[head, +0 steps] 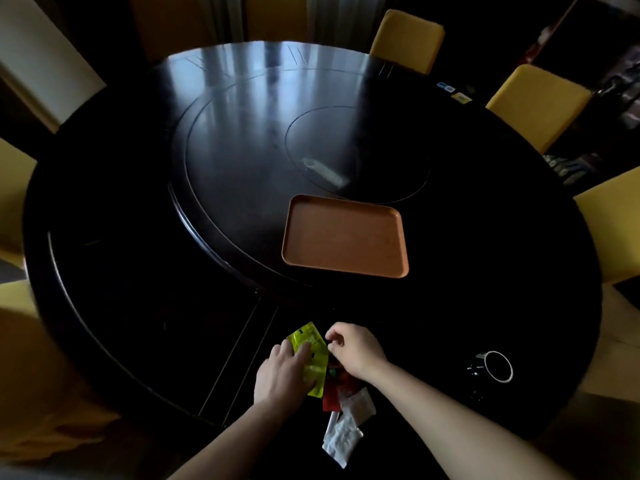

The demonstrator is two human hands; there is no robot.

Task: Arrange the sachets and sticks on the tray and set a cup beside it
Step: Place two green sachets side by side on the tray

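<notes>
Both hands are down at the near edge of the worktop [138,306]: the left hand [282,374] has its fingers laid fairly straight on top of the green sachets [313,358], pressing rather than gripping. The right hand [358,348] is just beside them with fingers curled in, though honestly I can't tell if it's pinching anything. Worktop is a big round dark glossy thing with a raised turntable [242,168] in the middle and yellow chairs [536,105] around it, and the room is pretty dim. Green sachets lie with their long axis running roughly away from the person, far end leaning a bit left. By the right wrist there's a red sachet [330,398], mostly covered, and white sachets [346,431] nearer the person, crumpled together so I can't count them. Brown tray [346,237] sits further out on the near-right part of the turntable, long side running left to right, well apart from the pile. Dark cup [497,367] with a pale rim is off to the right, its body nearly lost against the worktop.
</notes>
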